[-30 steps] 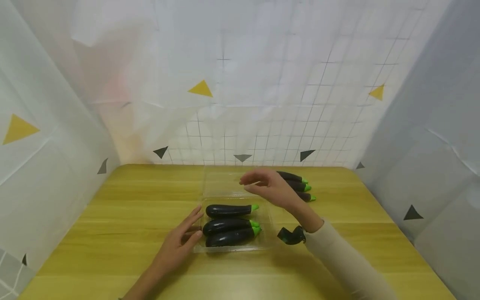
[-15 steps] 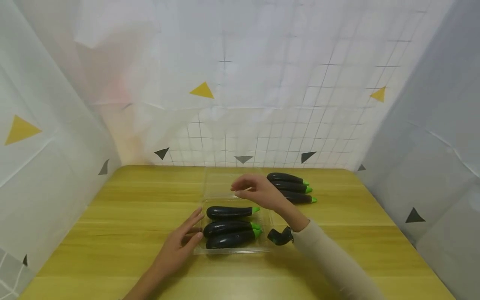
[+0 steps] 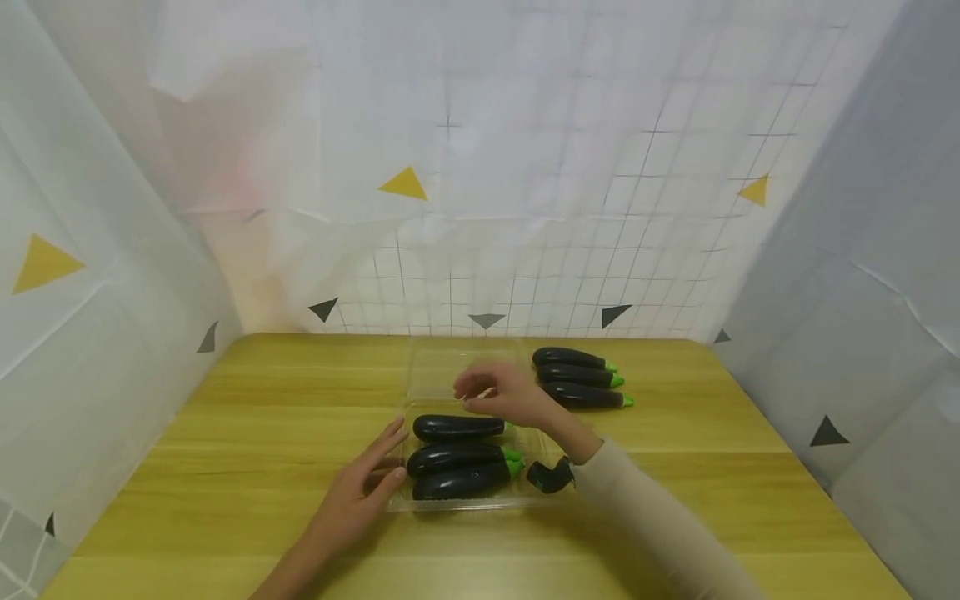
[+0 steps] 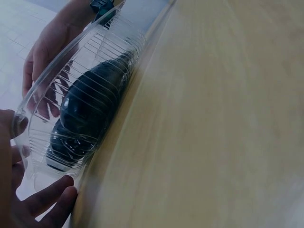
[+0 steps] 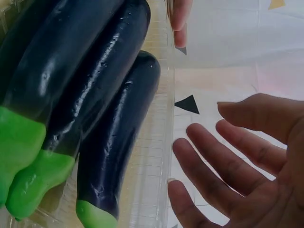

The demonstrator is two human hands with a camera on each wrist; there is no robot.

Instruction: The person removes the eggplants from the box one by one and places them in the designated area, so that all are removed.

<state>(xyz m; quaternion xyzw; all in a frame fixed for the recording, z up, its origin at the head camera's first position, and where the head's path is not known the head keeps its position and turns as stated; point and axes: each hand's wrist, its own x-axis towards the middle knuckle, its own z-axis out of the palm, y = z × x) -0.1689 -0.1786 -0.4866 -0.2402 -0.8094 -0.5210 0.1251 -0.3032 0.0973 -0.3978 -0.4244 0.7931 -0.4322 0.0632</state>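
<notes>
Slanting in from the near side, right of centre, a sleeve (image 3: 652,508) crosses the worktop (image 3: 225,450), and the dark device (image 3: 551,475) at its cuff stands in front of the right side of an open container (image 3: 483,505). That container sits about midway between the worktop's left and right edges and holds three eggplants (image 3: 453,457) side by side, green caps toward the right edge. Behind it, the lid (image 3: 435,375) lies folded back to the worktop's far edge, and just to its right three more eggplants (image 3: 576,375) lie in a row, short of the far right corner. White sheeting (image 3: 525,100) rises beyond. The left hand (image 3: 360,487) comes from the near side with its fingers (image 4: 50,194) spread at the container's left wall, thumb well apart; how firmly they press I cannot tell. Farther off, the right hand (image 3: 513,398) hangs over the join of container and lid, hiding part of both, its fingers loosely bent with gaps between them. The container is thin, clear plastic with ribbed walls; the eggplants are glossy, club-shaped and nearly black, each tapering to a smooth, bright cap. The worktop shows yellowish wood grain, and the sheeting, creased and gridded, carries yellow and dark triangles (image 3: 405,183).
</notes>
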